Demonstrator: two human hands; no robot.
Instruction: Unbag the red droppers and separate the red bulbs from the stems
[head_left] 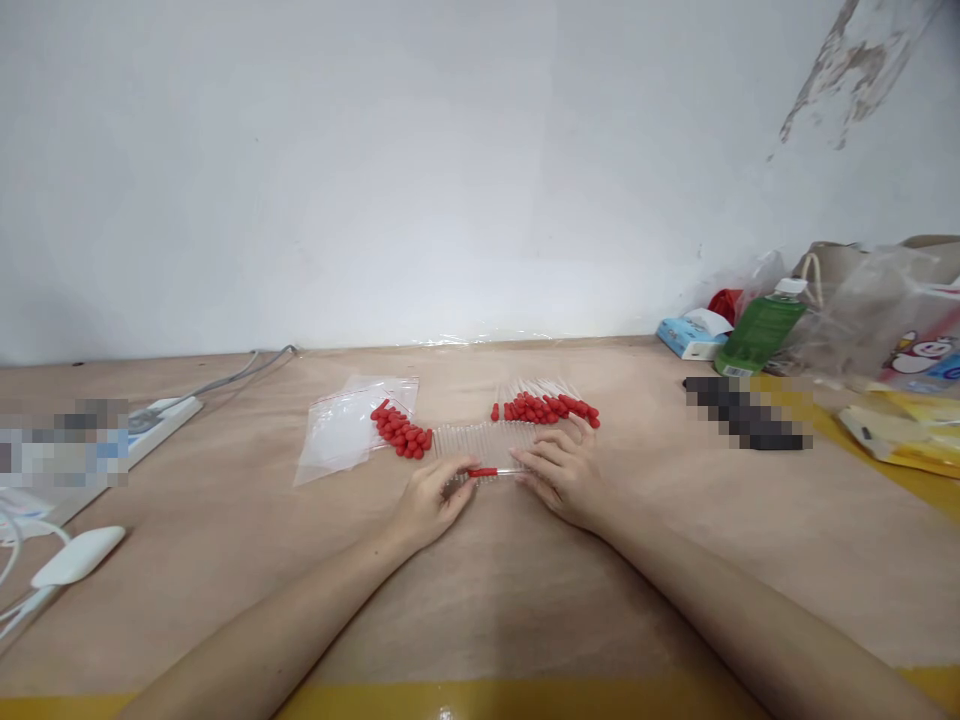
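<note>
A small red cap (483, 472) is pinched between the thumb and fingers of my left hand (435, 500). It sits on, or against, the left end of a thin clear tube (505, 471). The fingers of my right hand (566, 474) are closed on the tube's other end, so it lies level between my hands. Just behind them is a row of clear tubes (480, 437), partly covered by my hands. A heap of small red caps (403, 432) lies to the left. Behind my right hand is a bunch of thin pale sticks with red ends (547, 406).
Clear zip bags (337, 432) lie left of the caps. Further left are a white power strip (172, 412) and a white adapter (79, 556) with cables. At the right stand a tissue pack (690, 337), a green bottle (761, 328) and plastic bags (855, 320).
</note>
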